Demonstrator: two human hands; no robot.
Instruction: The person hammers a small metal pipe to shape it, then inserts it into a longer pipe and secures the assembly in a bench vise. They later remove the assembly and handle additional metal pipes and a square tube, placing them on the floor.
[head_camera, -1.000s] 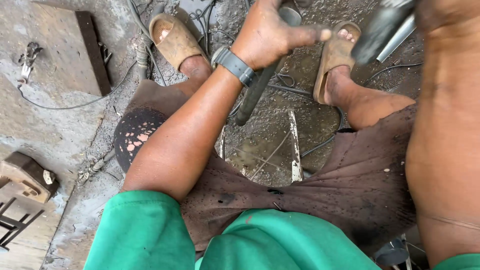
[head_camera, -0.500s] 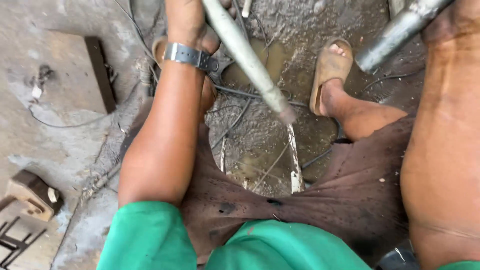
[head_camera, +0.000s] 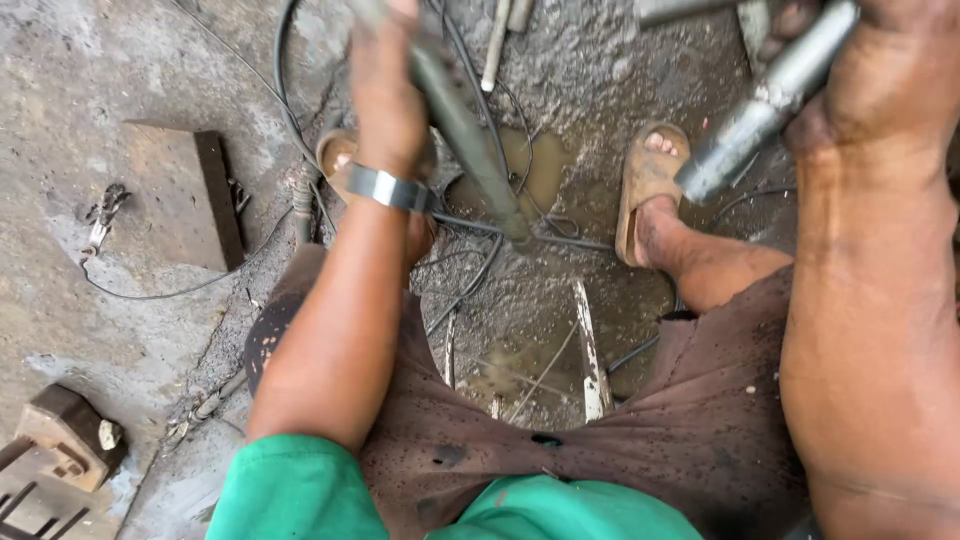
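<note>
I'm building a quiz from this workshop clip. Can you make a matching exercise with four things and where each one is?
1. grey rod
2. metal cylinder
3. flat metal block
4. metal wristband

a. on the floor at left
b. around the left wrist
c. in the left hand
d. in the right hand

Pairs: 1-c, 2-d, 3-a, 4-b

Rough, wet concrete floor (head_camera: 90, 120) carrying a flat steel plate (head_camera: 175, 195), black cables (head_camera: 470, 290), perhaps a muddy puddle (head_camera: 535, 165).

Head-worn view, steeply downward, close.
</note>
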